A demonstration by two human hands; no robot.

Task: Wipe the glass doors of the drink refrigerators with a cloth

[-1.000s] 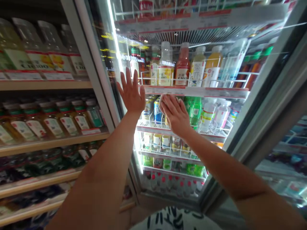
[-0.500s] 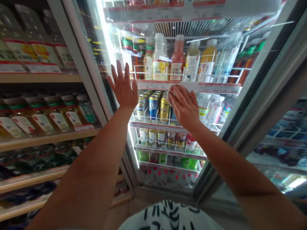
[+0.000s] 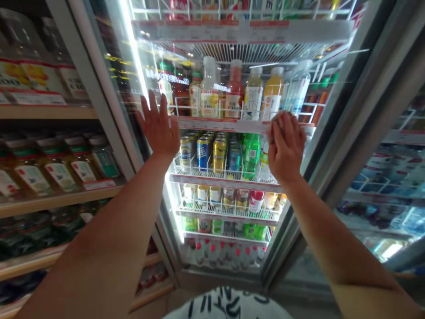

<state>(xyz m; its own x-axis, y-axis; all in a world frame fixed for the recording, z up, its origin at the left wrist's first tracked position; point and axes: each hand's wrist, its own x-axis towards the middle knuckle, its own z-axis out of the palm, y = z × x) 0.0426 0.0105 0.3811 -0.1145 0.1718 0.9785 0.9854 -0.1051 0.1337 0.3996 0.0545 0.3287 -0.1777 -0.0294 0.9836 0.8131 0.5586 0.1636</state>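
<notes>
My left hand [image 3: 161, 128] lies flat and open against the glass door [image 3: 229, 48] of a lit drinks fridge, near the door's left edge. My right hand [image 3: 286, 146] is on the same glass further right, level with the price strip of the upper shelf. Its fingers are pressed together over a small pale cloth [image 3: 277, 120] that peeks out at the fingertips. Behind the glass between my hands stand cans [image 3: 203, 153] and a green bottle [image 3: 251, 153]. Juice bottles [image 3: 234, 91] fill the shelf above.
Wooden shelves [image 3: 59, 199] with tea bottles [image 3: 56, 170] run along the left of the fridge. A grey door frame [image 3: 358, 119] slants down on the right, with another glass cabinet [image 3: 392, 177] behind it. Lower fridge shelves hold small cups and bottles.
My right hand has slid to the right across the glass with the cloth, from over the cans to near the door's right edge. My left hand has stayed flat on the glass.
</notes>
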